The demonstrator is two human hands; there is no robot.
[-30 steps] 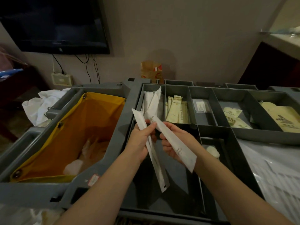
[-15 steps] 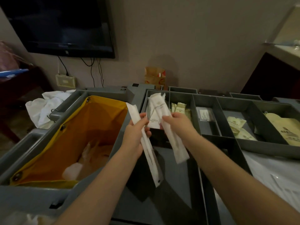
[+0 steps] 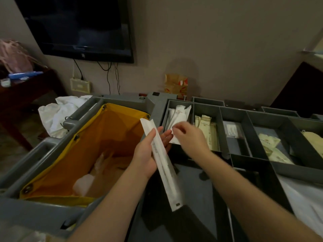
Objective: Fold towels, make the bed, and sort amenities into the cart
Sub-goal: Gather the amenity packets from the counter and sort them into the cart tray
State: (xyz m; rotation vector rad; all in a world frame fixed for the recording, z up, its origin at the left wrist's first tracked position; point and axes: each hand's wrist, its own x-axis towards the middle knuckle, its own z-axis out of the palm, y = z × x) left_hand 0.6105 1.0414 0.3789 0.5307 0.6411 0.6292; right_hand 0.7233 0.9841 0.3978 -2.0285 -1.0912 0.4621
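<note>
My left hand (image 3: pixel 148 152) holds a long white sealed packet (image 3: pixel 166 173) slanting over the grey cart tray (image 3: pixel 233 110), thumb on top and fingers straight beneath it. My right hand (image 3: pixel 190 138) reaches to the tray's far-left compartment, where a second white packet (image 3: pixel 180 116) lies on other white packets. Its curled fingertips pinch that packet's near end; the hand is motion-blurred.
A yellow bag (image 3: pixel 122 133) hangs in the cart's left bin with pale items at its bottom. Other compartments hold beige sachets (image 3: pixel 207 126), a small clear packet (image 3: pixel 232 130) and cream packets (image 3: pixel 269 145). White linen (image 3: pixel 59 116) lies left; clear plastic (image 3: pixel 307 203) lies right.
My right hand carried its white packet forward from the middle of the cart into the far-left compartment. My left hand stayed near the bag's edge with its long packet.
</note>
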